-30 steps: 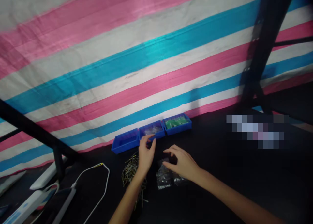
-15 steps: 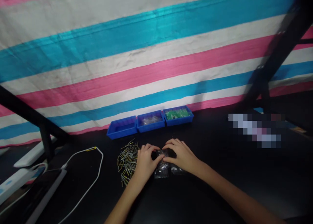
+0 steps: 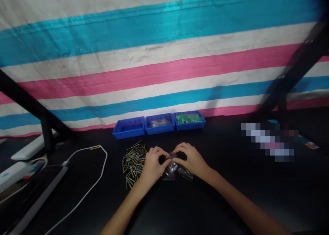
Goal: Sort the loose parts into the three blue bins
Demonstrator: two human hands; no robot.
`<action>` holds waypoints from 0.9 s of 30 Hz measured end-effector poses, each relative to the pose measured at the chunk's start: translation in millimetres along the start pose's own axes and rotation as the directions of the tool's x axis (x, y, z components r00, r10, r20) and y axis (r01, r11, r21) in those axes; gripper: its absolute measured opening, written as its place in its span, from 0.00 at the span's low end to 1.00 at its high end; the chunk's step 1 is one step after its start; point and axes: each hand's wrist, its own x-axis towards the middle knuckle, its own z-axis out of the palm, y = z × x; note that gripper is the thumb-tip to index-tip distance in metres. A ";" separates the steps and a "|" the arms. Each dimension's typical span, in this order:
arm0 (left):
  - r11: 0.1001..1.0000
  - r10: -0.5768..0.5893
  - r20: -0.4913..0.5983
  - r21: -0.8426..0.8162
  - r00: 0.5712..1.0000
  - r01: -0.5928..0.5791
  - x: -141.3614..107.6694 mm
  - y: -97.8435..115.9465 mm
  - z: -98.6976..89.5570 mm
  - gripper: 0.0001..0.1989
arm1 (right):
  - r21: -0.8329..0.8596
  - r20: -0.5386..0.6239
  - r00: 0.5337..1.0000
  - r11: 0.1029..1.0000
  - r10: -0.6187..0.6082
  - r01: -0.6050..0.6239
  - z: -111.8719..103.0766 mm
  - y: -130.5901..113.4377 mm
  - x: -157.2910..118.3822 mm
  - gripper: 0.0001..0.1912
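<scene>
Apparently left hand (image 3: pixel 153 164) and right hand (image 3: pixel 192 159) pinch a clear bag (image 3: pixel 173 167) from opposite sides, likely steadying its limp film | clear bag: front of middle blue tray (image 3: pixel 160 129), slightly right | slim rods (image 3: pixel 133 163): front-left, seemingly heaped for reach | second bag (image 3: pixel 185 173): front-right, partly hidden by right hand | contents: I can't make out

A small clear plastic bag (image 3: pixel 169 175), glossy and wrinkled, is to the right of the loose pile of thin silver-and-yellow pins (image 3: pixel 133 163), pinched at its far end. A second clear plastic bag (image 3: pixel 186 173), crumpled, lies slanting farther right of the pile.
</scene>
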 end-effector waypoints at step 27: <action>0.794 -0.188 -0.010 -0.590 0.982 0.146 -0.7 20.5 -7.8 0.11 | 0.729 0.045 0.968 0.655 0.247 -0.201 0.1 -14.6 4.8 0.15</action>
